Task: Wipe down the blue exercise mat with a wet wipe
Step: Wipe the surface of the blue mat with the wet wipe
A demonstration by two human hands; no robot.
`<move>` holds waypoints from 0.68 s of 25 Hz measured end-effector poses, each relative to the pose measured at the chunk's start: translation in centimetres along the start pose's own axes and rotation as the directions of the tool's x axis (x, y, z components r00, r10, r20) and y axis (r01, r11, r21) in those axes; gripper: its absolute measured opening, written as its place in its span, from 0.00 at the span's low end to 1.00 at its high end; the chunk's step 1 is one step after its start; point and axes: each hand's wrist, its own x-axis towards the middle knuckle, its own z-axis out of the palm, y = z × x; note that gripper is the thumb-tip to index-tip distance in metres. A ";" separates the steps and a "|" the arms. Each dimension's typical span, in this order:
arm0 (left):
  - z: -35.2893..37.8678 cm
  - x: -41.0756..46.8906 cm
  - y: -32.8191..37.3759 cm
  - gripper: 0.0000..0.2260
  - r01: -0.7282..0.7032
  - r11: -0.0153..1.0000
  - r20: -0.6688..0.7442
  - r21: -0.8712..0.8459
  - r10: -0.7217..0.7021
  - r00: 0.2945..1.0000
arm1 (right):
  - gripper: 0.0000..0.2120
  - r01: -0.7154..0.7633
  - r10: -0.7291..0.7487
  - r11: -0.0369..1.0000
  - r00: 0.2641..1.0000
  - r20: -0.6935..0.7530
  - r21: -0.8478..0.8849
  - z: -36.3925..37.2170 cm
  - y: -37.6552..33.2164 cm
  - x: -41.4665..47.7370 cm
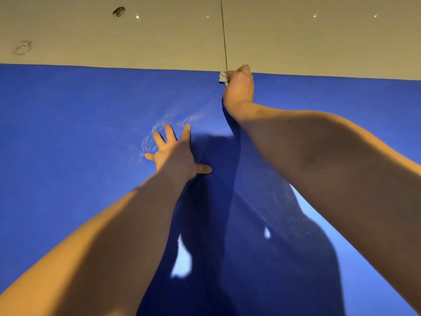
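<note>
The blue exercise mat (79,133) fills most of the view, lying flat on a pale floor. My right hand (239,86) is stretched out to the mat's far edge and grips a crumpled white wet wipe (223,78), which pokes out on the hand's left side against the mat. My left hand (174,151) is pressed flat on the mat's middle with fingers spread wide; the mat dimples around the fingertips. Faint wet streaks show on the mat just beyond the left fingers.
Beyond the mat's far edge lies a beige tiled floor (319,37) with a dark grout line (224,35) running away from me. A dark smudge (119,11) and a faint shoe print (22,47) mark the floor at the far left.
</note>
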 end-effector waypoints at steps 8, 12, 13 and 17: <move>-0.5 -0.1 0.4 0.62 0.009 1.000 0.042 0.029 -0.010 0.999 | 0.14 0.075 -0.052 0.980 0.991 0.124 -0.182 1.0 -2.6 -2.4; -1.2 -1.2 -2.2 0.45 -0.086 0.996 -0.032 0.030 0.086 0.996 | 0.18 0.198 -0.155 0.969 0.954 0.257 -0.149 2.2 -4.6 -4.9; -1.3 -1.3 -3.4 0.40 -0.109 0.994 -0.078 0.012 0.109 0.991 | 0.17 0.240 -0.189 0.957 0.942 0.278 -0.163 2.2 -4.9 -5.6; -1.5 -1.2 -7.1 0.48 0.097 0.995 -0.020 0.038 -0.096 0.995 | 0.11 0.226 -0.188 0.943 0.968 0.166 -0.247 1.2 -3.0 -5.0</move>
